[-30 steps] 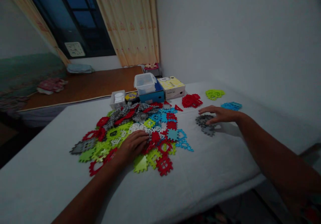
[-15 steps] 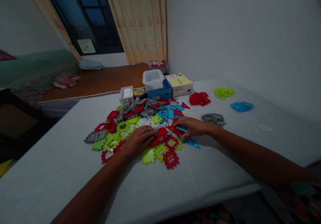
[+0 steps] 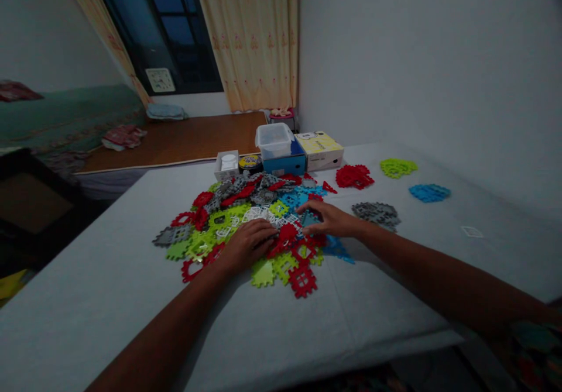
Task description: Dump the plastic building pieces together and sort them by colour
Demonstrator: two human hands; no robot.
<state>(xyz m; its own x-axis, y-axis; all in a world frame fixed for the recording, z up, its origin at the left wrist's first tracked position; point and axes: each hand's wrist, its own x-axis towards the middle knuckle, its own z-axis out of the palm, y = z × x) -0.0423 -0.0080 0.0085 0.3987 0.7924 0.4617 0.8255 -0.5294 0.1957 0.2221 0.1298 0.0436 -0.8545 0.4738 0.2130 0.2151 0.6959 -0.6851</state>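
A mixed pile of toothed plastic building pieces lies mid-table. My left hand [image 3: 250,241] rests palm down on the near side of the pile, its fingers stretched out flat beside a red piece [image 3: 287,235]. At the pile's right side my right hand [image 3: 330,219] holds a blue building piece [image 3: 309,220] between thumb and fingers; its far edge is hard to make out. Yellow-green pieces [image 3: 262,273] and a red square piece [image 3: 302,281] lie nearest me. White frame pieces [image 3: 257,213] show in the middle, and grey pieces [image 3: 228,190] heap at the back.
Sorted heaps lie to the right: red [image 3: 353,176], yellow-green [image 3: 397,168], blue [image 3: 429,192] and grey [image 3: 376,215]. One white piece [image 3: 472,231] lies farther right. Behind the pile stand a clear plastic box [image 3: 274,140], a yellow carton [image 3: 320,150] and a round tin [image 3: 250,163].
My right hand has shifted slightly left and up over the pile, and the blue piece at its fingers shows more of its face. My left hand has stayed on the pile.
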